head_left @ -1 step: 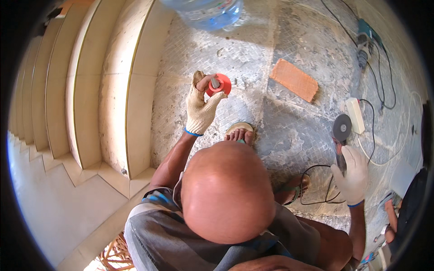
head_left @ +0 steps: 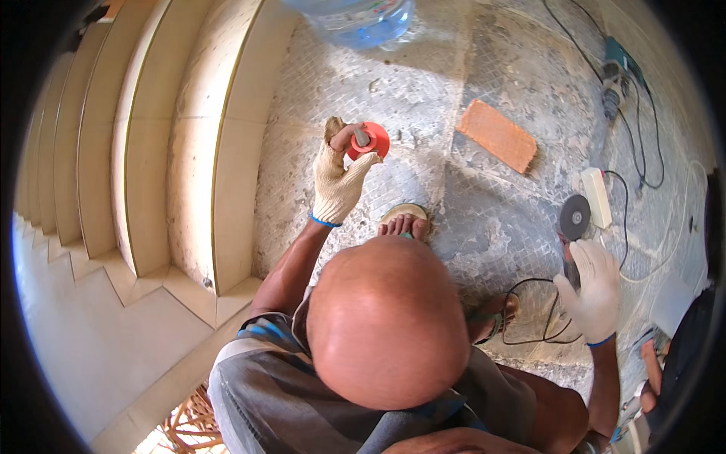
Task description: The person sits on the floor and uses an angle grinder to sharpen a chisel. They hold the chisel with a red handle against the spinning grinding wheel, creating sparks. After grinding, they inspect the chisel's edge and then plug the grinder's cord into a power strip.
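In my left hand (head_left: pixel 339 175), which wears a cream knitted glove with a blue cuff, a red round flanged piece (head_left: pixel 376 141) with a grey core (head_left: pixel 363 138) is pinched between thumb and fingers. It is held above the floor beside the stairs. My right hand (head_left: pixel 592 290), in a similar pale glove, is on the body of an angle grinder (head_left: pixel 568 261), thumb on one side and fingers on the other. The grinder's dark disc (head_left: pixel 575 217) points away from me. Much of its body is hidden under the glove.
An orange brick (head_left: pixel 497 136) lies on the rough tiled floor. Tiled stairs (head_left: pixel 242 151) rise at left. A large clear blue bottle (head_left: pixel 363 26) stands at the far side. Near the right are a white power strip (head_left: pixel 597 198), a green power tool (head_left: pixel 622 60) and loose cables.
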### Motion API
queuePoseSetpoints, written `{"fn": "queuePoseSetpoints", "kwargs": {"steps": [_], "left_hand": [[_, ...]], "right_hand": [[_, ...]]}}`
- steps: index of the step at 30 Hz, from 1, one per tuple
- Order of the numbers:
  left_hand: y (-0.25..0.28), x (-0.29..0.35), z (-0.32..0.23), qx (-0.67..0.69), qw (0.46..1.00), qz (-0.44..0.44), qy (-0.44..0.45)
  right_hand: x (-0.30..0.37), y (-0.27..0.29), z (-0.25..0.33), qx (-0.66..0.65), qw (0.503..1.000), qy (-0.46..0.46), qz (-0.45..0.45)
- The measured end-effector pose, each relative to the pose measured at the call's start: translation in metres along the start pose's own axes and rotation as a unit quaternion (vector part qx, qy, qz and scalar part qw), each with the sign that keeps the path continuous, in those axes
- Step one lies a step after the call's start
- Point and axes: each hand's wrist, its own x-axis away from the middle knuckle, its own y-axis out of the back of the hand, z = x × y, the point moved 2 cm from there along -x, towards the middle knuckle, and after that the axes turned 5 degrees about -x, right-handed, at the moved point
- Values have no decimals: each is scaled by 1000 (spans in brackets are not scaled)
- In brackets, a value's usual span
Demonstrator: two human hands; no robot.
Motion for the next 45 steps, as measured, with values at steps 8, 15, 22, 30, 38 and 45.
{"fn": "queuePoseSetpoints", "kwargs": {"steps": [8,15,22,30,38,45], "left_hand": [[42,25,29,10,995,-75,63],[61,46,33,228,949,-32,215],[61,50,16,353,910,14,218],[51,49,13,446,865,5,229],[40,55,29,501,817,8,285],[24,54,27,522,799,3,298]], "right_hand": [[-165,-7,81,3,977,202,72],[-256,-142,176,-123,960,252,5],[-255,-192,214,-274,942,191,22],[-256,-197,237,-324,941,98,-17],[-251,-197,234,-272,961,50,-14],[-248,-186,232,-247,968,41,-9]]}}
